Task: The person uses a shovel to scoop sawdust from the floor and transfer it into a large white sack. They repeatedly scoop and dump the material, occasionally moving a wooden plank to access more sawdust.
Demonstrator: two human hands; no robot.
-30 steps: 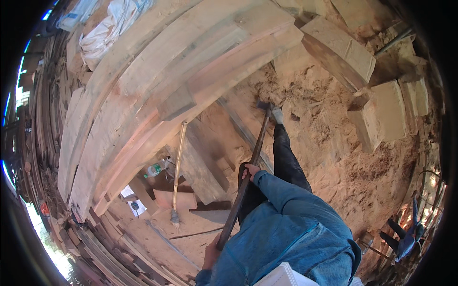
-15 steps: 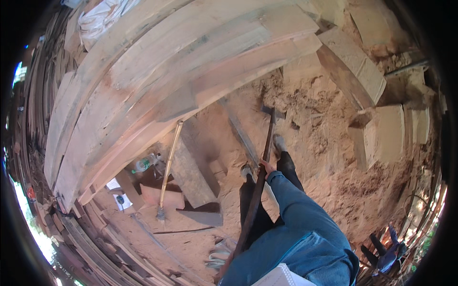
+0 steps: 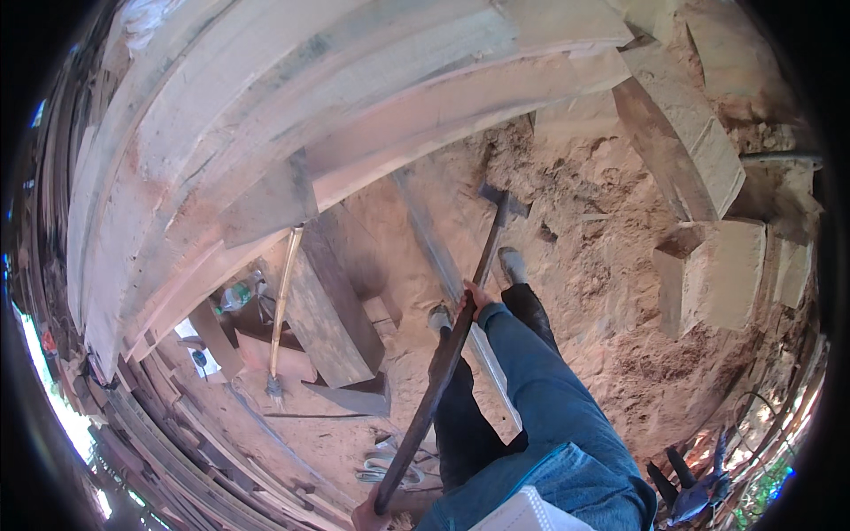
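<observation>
A hoe with a long dark wooden handle (image 3: 438, 382) slants from the lower left to a wide, dark head (image 3: 506, 200) in the sawdust. My right hand (image 3: 481, 301) is closed around the upper part of its handle. At the bottom edge my left hand (image 3: 368, 513) grips the near end, partly cut off by the picture's rim. Both of my feet stand in the sawdust close to the tool. Beneath the handle, a long straight grey bar (image 3: 427, 232) lies on the ground.
Large sawn planks (image 3: 292, 115) arch across the far left. A bamboo-handled brush (image 3: 285, 305) leans against them by a thick timber block (image 3: 332, 319) and a plastic bottle (image 3: 237, 296). A coiled strap (image 3: 390, 465) lies near my left foot. Wooden blocks (image 3: 717, 274) stand at right.
The handle's near end has swung up and left, bringing my left hand into view. My right hand has shifted slightly left. The head of the hoe stays in about the same place.
</observation>
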